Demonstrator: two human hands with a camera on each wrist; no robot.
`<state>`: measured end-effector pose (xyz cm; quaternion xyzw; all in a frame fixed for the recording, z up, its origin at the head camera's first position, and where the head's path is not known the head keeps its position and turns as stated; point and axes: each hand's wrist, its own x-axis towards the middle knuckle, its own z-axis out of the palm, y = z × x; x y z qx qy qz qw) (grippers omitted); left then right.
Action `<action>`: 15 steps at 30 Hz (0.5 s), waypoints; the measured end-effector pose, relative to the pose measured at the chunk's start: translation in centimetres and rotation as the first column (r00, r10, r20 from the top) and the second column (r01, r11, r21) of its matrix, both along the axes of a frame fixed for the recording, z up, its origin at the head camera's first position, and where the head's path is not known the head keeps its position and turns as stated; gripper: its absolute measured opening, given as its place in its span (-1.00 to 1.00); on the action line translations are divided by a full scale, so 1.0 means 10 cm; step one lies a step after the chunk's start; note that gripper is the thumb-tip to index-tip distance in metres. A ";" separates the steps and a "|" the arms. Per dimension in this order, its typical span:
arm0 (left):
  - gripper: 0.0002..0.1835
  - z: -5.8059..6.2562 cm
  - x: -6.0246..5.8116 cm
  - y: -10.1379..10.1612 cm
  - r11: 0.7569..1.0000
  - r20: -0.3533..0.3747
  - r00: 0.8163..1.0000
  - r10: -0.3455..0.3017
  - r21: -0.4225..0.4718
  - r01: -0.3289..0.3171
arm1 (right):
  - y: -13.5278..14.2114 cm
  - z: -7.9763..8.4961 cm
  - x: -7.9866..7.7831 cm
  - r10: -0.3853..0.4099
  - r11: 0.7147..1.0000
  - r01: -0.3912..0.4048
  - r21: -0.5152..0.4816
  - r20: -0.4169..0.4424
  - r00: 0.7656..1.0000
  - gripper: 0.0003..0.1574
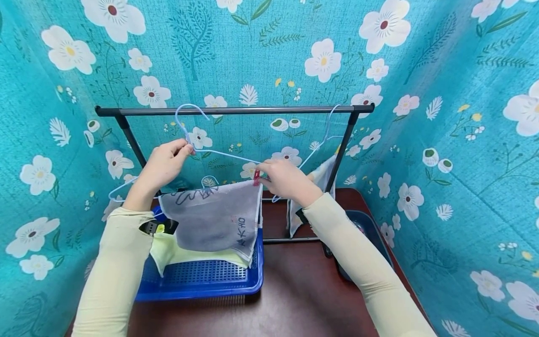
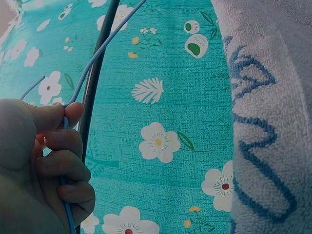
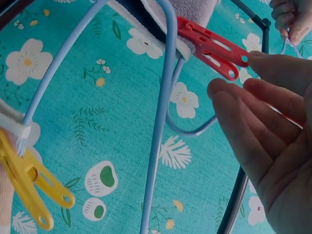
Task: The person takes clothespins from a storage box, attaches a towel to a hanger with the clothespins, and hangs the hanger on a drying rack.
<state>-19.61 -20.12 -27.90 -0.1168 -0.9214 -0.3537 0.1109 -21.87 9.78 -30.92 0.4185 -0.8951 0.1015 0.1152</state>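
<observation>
My left hand (image 1: 162, 164) pinches the blue wire hanger (image 1: 227, 155) just below its hook, thumb against fingers. A grey towel (image 1: 210, 220) with dark scrawled lines hangs from the hanger's lower bar. At the towel's upper right corner sits a red clothespin (image 3: 214, 46), gripping cloth and wire. My right hand (image 3: 273, 131) is beside it with fingers parted; the thumb tip is at one handle end, and whether it touches is unclear. Another blue hanger (image 1: 326, 133) hangs on the rack's right, carrying a pale cloth (image 1: 324, 175). A yellow clothespin (image 3: 29, 180) shows on that side.
A black rack bar (image 1: 252, 111) runs behind both hands. Beneath the towel stands a blue plastic basket (image 1: 202, 292) holding a pale yellow cloth (image 1: 198, 255). A dark tray (image 1: 379, 238) is on the brown table (image 1: 307, 299) at right, partly behind my right sleeve. Floral curtain surrounds the table.
</observation>
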 end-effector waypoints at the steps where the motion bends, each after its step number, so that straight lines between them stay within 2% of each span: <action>1: -0.55 0.00 0.00 0.00 1.000 -0.001 1.000 0.000 0.000 0.000 | 0.02 0.00 0.01 0.000 1.000 0.000 -0.006 0.001 1.000 -0.70; 7: -0.55 0.00 0.00 -0.01 1.000 -0.009 1.000 0.013 0.003 -0.013 | 0.14 0.02 0.05 -0.040 0.999 0.040 -0.005 0.003 0.999 -0.66; 15: -0.52 -0.01 0.00 -0.03 1.000 -0.003 1.000 0.027 0.003 -0.026 | 0.30 0.02 0.08 -0.010 0.997 0.005 -0.082 -0.060 0.998 -0.80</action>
